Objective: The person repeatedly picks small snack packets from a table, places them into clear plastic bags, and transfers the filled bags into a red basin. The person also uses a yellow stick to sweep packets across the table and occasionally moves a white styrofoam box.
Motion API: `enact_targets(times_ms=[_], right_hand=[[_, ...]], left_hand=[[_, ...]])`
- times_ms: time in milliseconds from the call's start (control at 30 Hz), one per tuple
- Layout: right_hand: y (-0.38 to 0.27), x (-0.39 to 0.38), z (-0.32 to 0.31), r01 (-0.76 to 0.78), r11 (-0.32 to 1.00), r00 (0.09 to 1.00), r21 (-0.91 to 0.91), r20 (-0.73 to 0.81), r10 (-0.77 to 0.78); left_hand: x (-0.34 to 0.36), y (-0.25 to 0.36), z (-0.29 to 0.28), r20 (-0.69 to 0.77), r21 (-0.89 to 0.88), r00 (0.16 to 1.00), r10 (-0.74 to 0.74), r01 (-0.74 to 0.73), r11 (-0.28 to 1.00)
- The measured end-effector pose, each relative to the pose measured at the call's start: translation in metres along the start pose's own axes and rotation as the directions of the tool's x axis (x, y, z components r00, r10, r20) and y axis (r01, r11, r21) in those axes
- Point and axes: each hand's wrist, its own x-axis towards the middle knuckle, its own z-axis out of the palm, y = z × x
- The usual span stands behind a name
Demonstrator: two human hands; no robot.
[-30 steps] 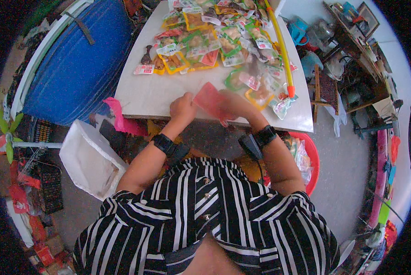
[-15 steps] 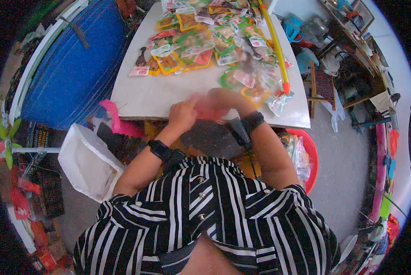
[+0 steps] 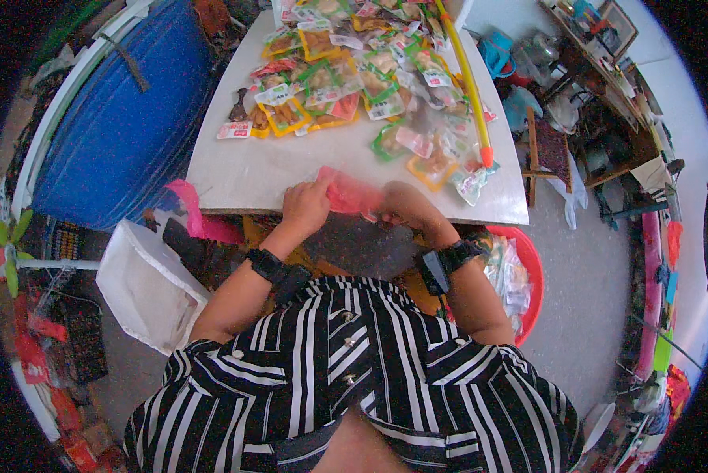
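A pinkish-red, see-through plastic packet (image 3: 349, 192) is stretched between my hands at the near edge of the white table. My left hand (image 3: 306, 206) pinches its left end, thumb side toward the packet. At the opposite end, my right hand (image 3: 410, 206) is curled closed on it, its fingers somewhat blurred. What the packet contains cannot be made out. Beyond my hands lies a heap of sealed food packets (image 3: 322, 79) with green, yellow and red borders. A yellow-edged packet (image 3: 433, 169) and a clear one with pale green (image 3: 473, 182) lie nearest my right hand.
A yellow tube with orange ends (image 3: 470, 87) lies along the table's (image 3: 243, 169) right side. Below that side stands a red basin (image 3: 533, 284) holding clear packets. A white foam box (image 3: 137, 276) and pink plastic (image 3: 200, 214) are at left, near a blue panel (image 3: 125, 118).
My right hand has come down toward me and turned, and my left hand has shifted slightly left and nearer. The red packet, blurred before, now shows more plainly between them.
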Motion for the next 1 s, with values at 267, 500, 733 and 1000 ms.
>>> enact_targets(times_ms=[267,500,733,1000], right_hand=[[0.003,0.018,0.015,0.395,0.863,0.888,-0.315,-0.112,-0.447],[-0.008,0.027,0.022,0.397,0.918,0.904,-0.002,-0.174,-0.392],[-0.012,0.03,0.022,0.551,0.718,0.775,-0.424,-0.058,-0.629],[0.001,0.064,0.048,0.626,0.666,0.684,-0.406,-0.126,-0.719]], left_hand=[[0.001,0.004,-0.006,-0.126,-0.08,0.989,0.076,-0.087,0.993],[0.004,-0.003,-0.013,-0.179,-0.071,0.981,-0.074,0.062,0.996],[0.001,-0.006,-0.008,-0.049,-0.179,0.997,-0.063,0.053,0.982],[-0.004,0.008,-0.005,-0.084,-0.202,0.992,0.09,-0.106,0.974]])
